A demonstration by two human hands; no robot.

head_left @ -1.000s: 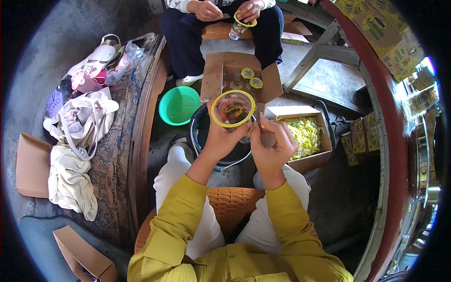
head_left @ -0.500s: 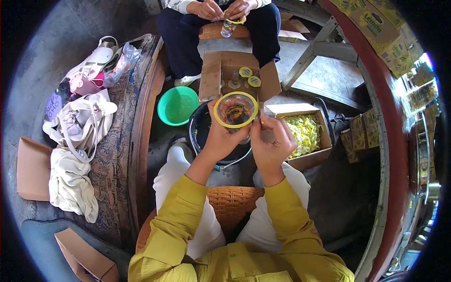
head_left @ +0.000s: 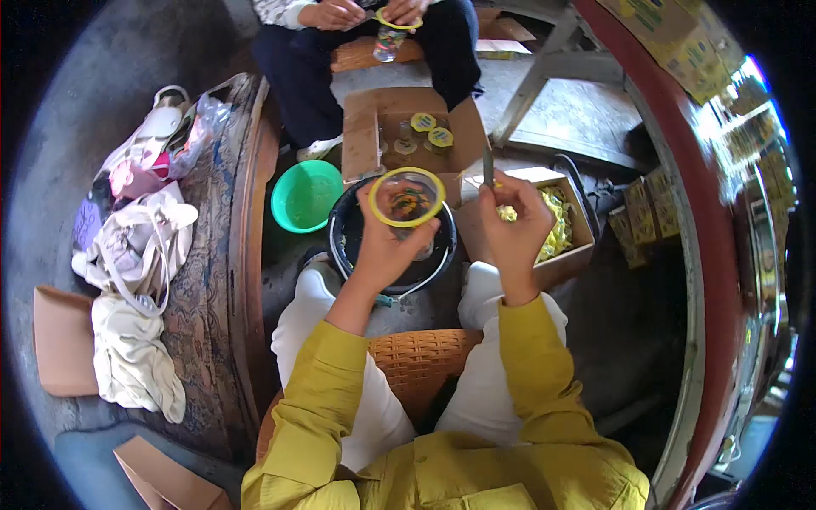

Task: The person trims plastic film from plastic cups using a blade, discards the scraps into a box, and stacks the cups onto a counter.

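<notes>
My left hand [head_left: 389,246] is wrapped round a clear plastic cup [head_left: 407,197] with a yellow rim and a colourful print, its mouth facing up toward me. To its right, my right hand [head_left: 515,225] pinches a thin dark blade [head_left: 488,166] that points upward, apart from the cup. A black bucket [head_left: 342,246] with a wire handle stands below the cup. Behind it, an open cardboard box [head_left: 360,136] holds clear cups, some with yellow lids. Yellow wrappers [head_left: 557,223] fill another box to the right, partly hidden by my right hand.
A green basin [head_left: 306,197] stands left of the bucket. Opposite me sits a person [head_left: 365,51] holding a similar cup. A patterned bench [head_left: 212,255] with bags is at left. A wooden frame [head_left: 586,66] and stacked yellow packs [head_left: 650,208] are at right.
My right hand has moved right, away from the cup, with the blade in it. The cup in my left hand has shifted slightly left. The whole view has shifted a little.
</notes>
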